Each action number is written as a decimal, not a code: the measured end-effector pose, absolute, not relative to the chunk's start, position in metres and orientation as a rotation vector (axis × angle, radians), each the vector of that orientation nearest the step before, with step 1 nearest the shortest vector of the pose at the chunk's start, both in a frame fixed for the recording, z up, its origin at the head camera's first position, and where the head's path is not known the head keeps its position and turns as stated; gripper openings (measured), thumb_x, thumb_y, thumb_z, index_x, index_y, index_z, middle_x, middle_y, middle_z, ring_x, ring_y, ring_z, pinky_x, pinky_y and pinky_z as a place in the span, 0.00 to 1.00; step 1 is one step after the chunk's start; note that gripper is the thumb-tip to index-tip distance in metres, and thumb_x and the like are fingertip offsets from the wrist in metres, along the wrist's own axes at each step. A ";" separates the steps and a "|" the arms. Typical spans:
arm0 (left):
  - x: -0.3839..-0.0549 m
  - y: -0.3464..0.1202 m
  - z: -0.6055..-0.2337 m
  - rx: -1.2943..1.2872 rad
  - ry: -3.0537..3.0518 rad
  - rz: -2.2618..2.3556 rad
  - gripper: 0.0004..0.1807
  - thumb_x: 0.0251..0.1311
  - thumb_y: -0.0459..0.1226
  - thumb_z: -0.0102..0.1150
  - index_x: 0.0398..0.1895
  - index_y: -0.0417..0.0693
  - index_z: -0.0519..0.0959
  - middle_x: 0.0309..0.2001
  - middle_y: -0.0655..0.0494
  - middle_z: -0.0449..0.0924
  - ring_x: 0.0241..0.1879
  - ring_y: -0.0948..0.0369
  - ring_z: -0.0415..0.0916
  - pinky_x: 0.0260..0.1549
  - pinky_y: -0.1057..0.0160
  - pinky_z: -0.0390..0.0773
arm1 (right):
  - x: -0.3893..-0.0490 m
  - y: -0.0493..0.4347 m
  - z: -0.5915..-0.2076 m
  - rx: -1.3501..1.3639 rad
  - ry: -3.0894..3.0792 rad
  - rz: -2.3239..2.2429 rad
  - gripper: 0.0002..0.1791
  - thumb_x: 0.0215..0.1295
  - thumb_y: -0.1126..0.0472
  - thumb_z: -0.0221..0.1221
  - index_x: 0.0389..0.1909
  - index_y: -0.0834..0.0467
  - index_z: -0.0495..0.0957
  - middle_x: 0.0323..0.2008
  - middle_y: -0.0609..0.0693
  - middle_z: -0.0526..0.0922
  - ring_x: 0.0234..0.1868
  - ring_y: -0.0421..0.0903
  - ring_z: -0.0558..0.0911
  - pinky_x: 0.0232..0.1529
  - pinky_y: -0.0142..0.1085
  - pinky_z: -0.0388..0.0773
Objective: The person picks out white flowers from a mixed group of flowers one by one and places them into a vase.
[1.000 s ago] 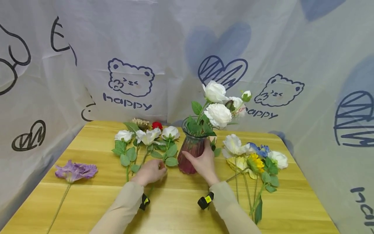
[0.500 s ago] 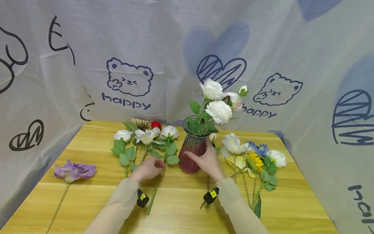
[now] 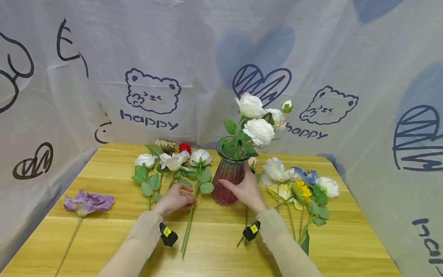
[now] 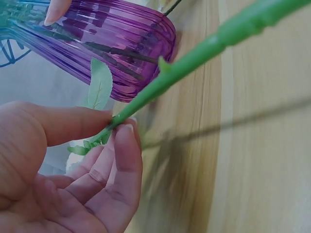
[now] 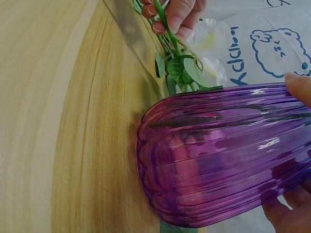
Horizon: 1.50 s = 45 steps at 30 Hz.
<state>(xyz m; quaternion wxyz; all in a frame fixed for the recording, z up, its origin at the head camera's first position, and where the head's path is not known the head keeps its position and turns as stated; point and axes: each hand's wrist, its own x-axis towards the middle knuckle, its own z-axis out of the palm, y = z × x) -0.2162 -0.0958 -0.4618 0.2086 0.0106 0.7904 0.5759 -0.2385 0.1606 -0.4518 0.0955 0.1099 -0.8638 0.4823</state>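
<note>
In the head view my left hand (image 3: 175, 199) is by a white rose (image 3: 200, 157) with green leaves. Thumb and fingertips pinch its green stem (image 4: 189, 62), as the left wrist view shows. The stem is lifted off the wood there, and its shadow falls to one side. My right hand (image 3: 246, 191) grips a ribbed glass vase (image 3: 224, 184), purple below and bluish at the neck. Thumb and fingers lie on opposite sides of the glass in the right wrist view. Several white flowers (image 3: 258, 131) with leaves stand in the vase, leaning right; dark stems show through the glass.
On the wooden table (image 3: 221, 246), white flowers (image 3: 174, 161) and a red one (image 3: 185, 147) lie at back left. A purple flower (image 3: 89, 202) lies far left. Yellow (image 3: 302, 191), blue (image 3: 305, 175) and white blooms lie right. A printed cloth (image 3: 204, 77) hangs behind.
My left hand has shifted slightly left and its fingers have spread. The lower stem of the white rose has come into view, its leaves a little further right. The right hand still holds the vase.
</note>
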 end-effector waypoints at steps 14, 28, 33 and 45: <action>-0.218 -0.091 -0.468 0.034 2.213 1.612 0.16 0.71 0.36 0.57 0.49 0.29 0.81 0.34 0.47 0.86 0.23 0.68 0.76 0.26 0.72 0.81 | -0.238 0.161 -0.452 0.339 -2.547 1.457 0.49 0.55 0.44 0.74 0.74 0.49 0.59 0.63 0.56 0.78 0.62 0.55 0.81 0.63 0.51 0.79; -0.217 -0.087 -0.465 0.011 2.185 1.670 0.14 0.72 0.35 0.56 0.49 0.29 0.79 0.36 0.45 0.86 0.26 0.67 0.76 0.28 0.72 0.81 | -0.237 0.161 -0.452 0.334 -2.537 1.442 0.47 0.54 0.44 0.74 0.71 0.51 0.62 0.61 0.56 0.80 0.60 0.55 0.82 0.61 0.51 0.80; -0.219 -0.086 -0.461 0.020 2.242 1.688 0.14 0.72 0.34 0.55 0.49 0.29 0.79 0.37 0.43 0.86 0.25 0.66 0.76 0.27 0.70 0.80 | -0.238 0.161 -0.453 0.335 -2.532 1.439 0.45 0.54 0.44 0.74 0.69 0.52 0.64 0.59 0.57 0.81 0.59 0.54 0.83 0.59 0.51 0.81; -0.223 -0.085 -0.445 0.128 2.418 1.801 0.14 0.72 0.33 0.55 0.54 0.31 0.76 0.42 0.36 0.84 0.26 0.66 0.77 0.34 0.64 0.86 | -0.237 0.161 -0.452 0.330 -2.532 1.427 0.46 0.53 0.44 0.74 0.69 0.52 0.64 0.59 0.56 0.81 0.59 0.55 0.83 0.59 0.52 0.81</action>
